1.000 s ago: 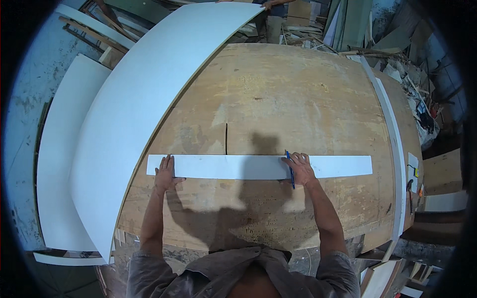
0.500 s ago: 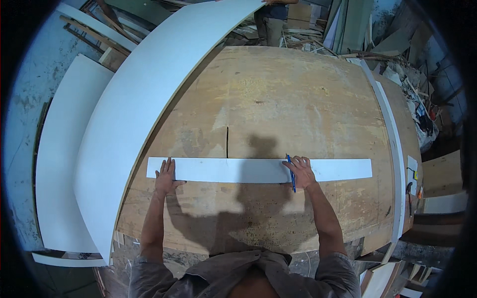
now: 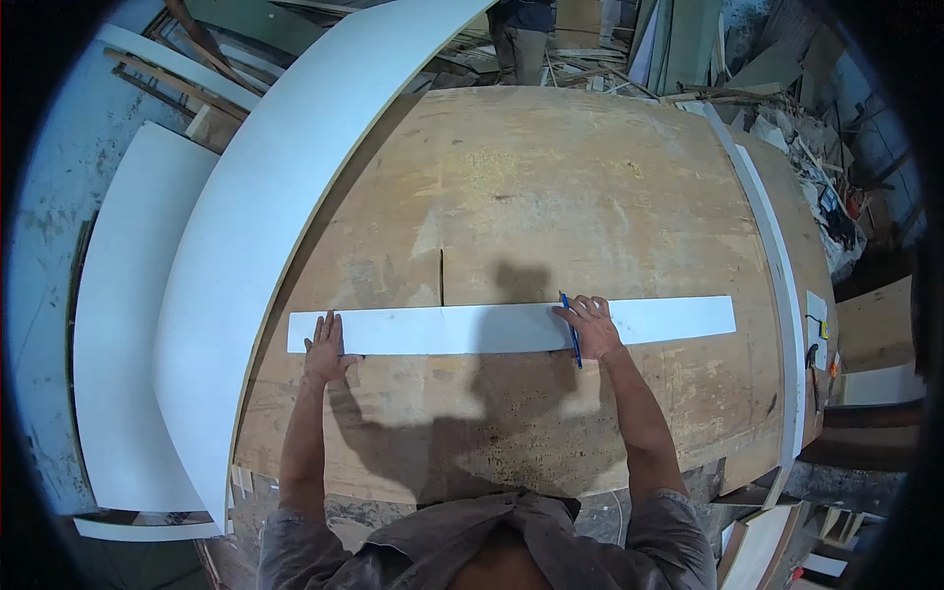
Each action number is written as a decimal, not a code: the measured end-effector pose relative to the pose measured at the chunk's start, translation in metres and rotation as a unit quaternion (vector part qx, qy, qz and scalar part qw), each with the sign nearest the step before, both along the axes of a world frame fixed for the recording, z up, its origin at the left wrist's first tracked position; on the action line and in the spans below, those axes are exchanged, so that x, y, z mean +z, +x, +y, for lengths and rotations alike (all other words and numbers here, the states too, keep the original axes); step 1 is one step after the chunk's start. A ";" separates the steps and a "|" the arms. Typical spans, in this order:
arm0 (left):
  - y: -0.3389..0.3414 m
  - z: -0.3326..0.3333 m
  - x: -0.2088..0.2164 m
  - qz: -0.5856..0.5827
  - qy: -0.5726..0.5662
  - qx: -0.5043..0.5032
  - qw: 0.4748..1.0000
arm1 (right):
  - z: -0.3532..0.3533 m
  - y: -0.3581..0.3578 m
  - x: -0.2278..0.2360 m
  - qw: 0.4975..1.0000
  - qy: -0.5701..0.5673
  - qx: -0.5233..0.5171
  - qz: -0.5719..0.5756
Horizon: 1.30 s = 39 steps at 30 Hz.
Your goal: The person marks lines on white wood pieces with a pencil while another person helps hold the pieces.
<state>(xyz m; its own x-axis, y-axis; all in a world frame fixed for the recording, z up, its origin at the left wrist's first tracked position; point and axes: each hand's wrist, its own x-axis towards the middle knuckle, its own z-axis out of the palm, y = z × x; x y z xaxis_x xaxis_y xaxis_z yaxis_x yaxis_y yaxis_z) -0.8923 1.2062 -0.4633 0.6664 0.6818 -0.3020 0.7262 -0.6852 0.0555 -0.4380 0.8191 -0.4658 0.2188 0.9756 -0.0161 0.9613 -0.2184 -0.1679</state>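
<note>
A long, narrow white strip (image 3: pixel 462 328) lies flat across a large plywood table (image 3: pixel 551 206). My left hand (image 3: pixel 325 347) presses flat on the strip near its left end, fingers spread. My right hand (image 3: pixel 590 328) rests on the strip right of its middle and grips a blue pencil (image 3: pixel 571 331), whose length lies across the strip's width.
A wide white panel (image 3: pixel 265 206) lies along the table's left edge, with another white panel (image 3: pixel 128 324) lower at the far left. A thin white strip (image 3: pixel 777 265) runs along the right edge. Small tools (image 3: pixel 818 354) and wood scraps (image 3: pixel 816 157) lie at the right. A person (image 3: pixel 521 29) stands beyond the far edge.
</note>
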 end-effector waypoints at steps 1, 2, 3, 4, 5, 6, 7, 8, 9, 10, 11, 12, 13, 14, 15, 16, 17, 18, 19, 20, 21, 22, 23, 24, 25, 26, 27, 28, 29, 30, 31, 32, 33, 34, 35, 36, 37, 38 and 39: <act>0.000 0.002 -0.001 0.003 -0.002 0.001 1.000 | 0.001 -0.001 -0.001 1.000 0.007 0.001 -0.004; 0.003 0.003 -0.001 0.004 -0.004 0.001 1.000 | 0.000 0.001 -0.002 1.000 0.012 0.002 -0.011; 0.006 0.004 -0.002 0.006 -0.006 0.001 1.000 | 0.000 0.003 -0.004 1.000 0.018 0.002 -0.017; 0.008 0.005 -0.003 0.004 -0.004 -0.001 1.000 | -0.001 0.005 -0.005 1.000 0.013 -0.003 -0.018; 0.006 0.007 -0.005 0.005 -0.001 -0.003 1.000 | 0.000 0.004 -0.007 1.000 0.010 -0.006 -0.016; 0.005 0.010 -0.006 0.005 0.003 -0.004 1.000 | 0.001 0.004 -0.007 1.000 0.007 -0.010 -0.014; 0.003 0.012 -0.007 0.005 0.002 -0.005 1.000 | 0.003 0.005 -0.008 1.000 -0.002 -0.007 -0.026; 0.004 0.013 -0.008 0.004 0.000 -0.009 1.000 | 0.003 0.006 -0.010 0.999 -0.013 -0.008 -0.039; 0.006 0.014 -0.009 0.002 -0.003 -0.013 1.000 | 0.002 0.008 -0.012 0.998 -0.023 -0.008 -0.051; 0.008 0.015 -0.010 0.002 -0.004 -0.015 1.000 | 0.000 0.009 -0.014 0.999 -0.024 -0.015 -0.039; 0.008 0.016 -0.011 0.003 -0.005 -0.015 1.000 | 0.002 0.008 -0.012 0.999 -0.024 -0.018 -0.025; 0.008 0.017 -0.011 0.004 -0.005 -0.015 1.000 | 0.003 0.006 -0.009 0.999 -0.023 -0.023 -0.012; 0.008 0.018 -0.012 0.006 -0.001 -0.016 1.000 | 0.005 0.005 -0.007 0.999 -0.027 -0.027 -0.004; 0.007 0.020 -0.014 0.008 0.005 -0.017 1.000 | 0.007 0.005 -0.005 0.999 -0.030 -0.030 0.004; 0.005 0.023 -0.016 0.010 0.012 -0.018 1.000 | 0.009 0.005 -0.003 0.999 -0.032 -0.033 0.012; 0.003 0.026 -0.017 0.003 0.012 -0.020 1.000 | 0.011 0.005 -0.002 0.999 -0.027 -0.033 0.013; 0.005 0.027 -0.018 -0.005 0.011 -0.024 1.000 | 0.010 0.006 -0.003 0.999 -0.024 -0.035 0.014; 0.006 0.029 -0.018 -0.012 0.010 -0.029 0.999 | 0.009 0.008 -0.004 0.999 -0.020 -0.036 0.014; 0.008 0.029 -0.019 -0.008 0.010 -0.028 1.000 | 0.009 0.009 -0.005 0.999 -0.026 -0.036 0.018; 0.009 0.029 -0.019 -0.004 0.009 -0.027 1.000 | 0.010 0.010 -0.003 0.999 -0.033 -0.035 0.020; 0.009 0.030 -0.019 0.000 0.007 -0.025 1.000 | 0.011 0.011 -0.002 0.998 -0.039 -0.033 0.023; 0.010 0.031 -0.018 0.005 0.006 -0.025 1.000 | 0.012 0.010 0.000 0.998 -0.036 -0.036 0.027; 0.012 0.032 -0.017 0.009 0.005 -0.026 1.000 | 0.012 0.010 0.000 0.998 -0.031 -0.039 0.031; 0.013 0.033 -0.016 0.013 0.005 -0.026 1.000 | 0.013 0.010 0.000 0.998 -0.026 -0.041 0.035; 0.013 0.034 -0.015 0.014 0.002 -0.024 1.000 | 0.014 0.010 0.001 0.998 -0.028 -0.042 0.031; 0.016 0.033 -0.013 0.014 -0.002 -0.024 1.000 | 0.014 0.011 -0.001 0.998 -0.030 -0.044 0.025; 0.019 0.033 -0.012 0.014 -0.006 -0.024 1.000 | 0.013 0.012 -0.002 0.998 -0.033 -0.047 0.020; 0.022 0.032 -0.011 0.018 -0.008 -0.023 1.000 | 0.013 0.013 -0.003 0.998 -0.032 -0.048 0.024; 0.023 0.032 -0.010 0.022 -0.010 -0.020 1.000 | 0.013 0.014 -0.003 0.998 -0.031 -0.047 0.028; 0.024 0.033 -0.009 0.027 -0.011 -0.017 0.999 | 0.014 0.016 -0.004 0.998 -0.030 -0.046 0.033; 0.025 0.034 -0.009 0.020 -0.013 -0.019 1.000 | 0.014 0.016 -0.004 0.998 -0.026 -0.046 0.030; 0.024 0.036 -0.009 0.013 -0.013 -0.021 1.000 | 0.016 0.017 -0.004 0.998 -0.021 -0.045 0.028; 0.024 0.038 -0.008 0.007 -0.014 -0.022 1.000 | 0.018 0.017 -0.004 0.999 -0.016 -0.043 0.025; 0.023 0.041 -0.008 0.007 -0.012 -0.021 1.000 | 0.020 0.019 -0.004 0.998 -0.021 -0.047 0.028; 0.024 0.040 -0.009 0.008 -0.014 -0.020 1.000 | 0.022 0.020 -0.004 0.998 -0.029 -0.050 0.030; 0.025 0.040 -0.009 0.009 -0.015 -0.019 1.000 | 0.023 0.021 -0.004 0.997 -0.037 -0.053 0.032; 0.027 0.041 -0.009 0.012 -0.014 -0.018 1.000 | 0.024 0.022 -0.003 0.998 -0.038 -0.050 0.028; 0.029 0.041 -0.009 0.015 -0.013 -0.017 1.000 | 0.025 0.024 -0.005 0.998 -0.039 -0.048 0.023; 0.030 0.041 -0.009 0.018 -0.011 -0.016 1.000 | 0.025 0.025 -0.007 0.998 -0.040 -0.045 0.019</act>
